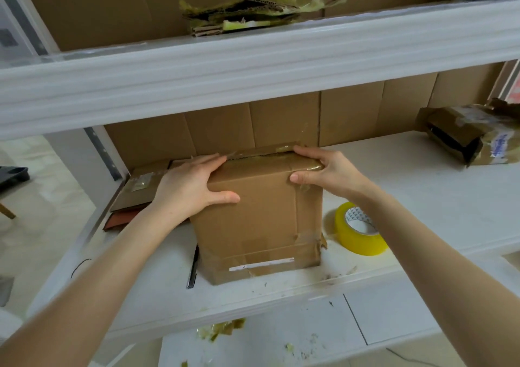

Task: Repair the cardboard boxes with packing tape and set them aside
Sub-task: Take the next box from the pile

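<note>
A brown cardboard box point(261, 226) stands upright on the white shelf point(439, 197), with old tape and a white strip along its lower front. My left hand point(194, 183) grips its upper left corner, thumb on the front face. On the upper right corner sits my right hand point(323, 169), fingers over the top flap and thumb on the front. The top flaps are slightly parted. A roll of yellow packing tape point(358, 228) lies on the shelf just right of the box.
Flattened cardboard pieces point(135, 189) lie left of the box, and a dark tool point(193, 265) rests at its lower left. A crumpled taped box point(467, 133) sits far right. Tape and cardboard scraps point(247, 11) pile on the upper shelf. Cardboard lines the shelf's back.
</note>
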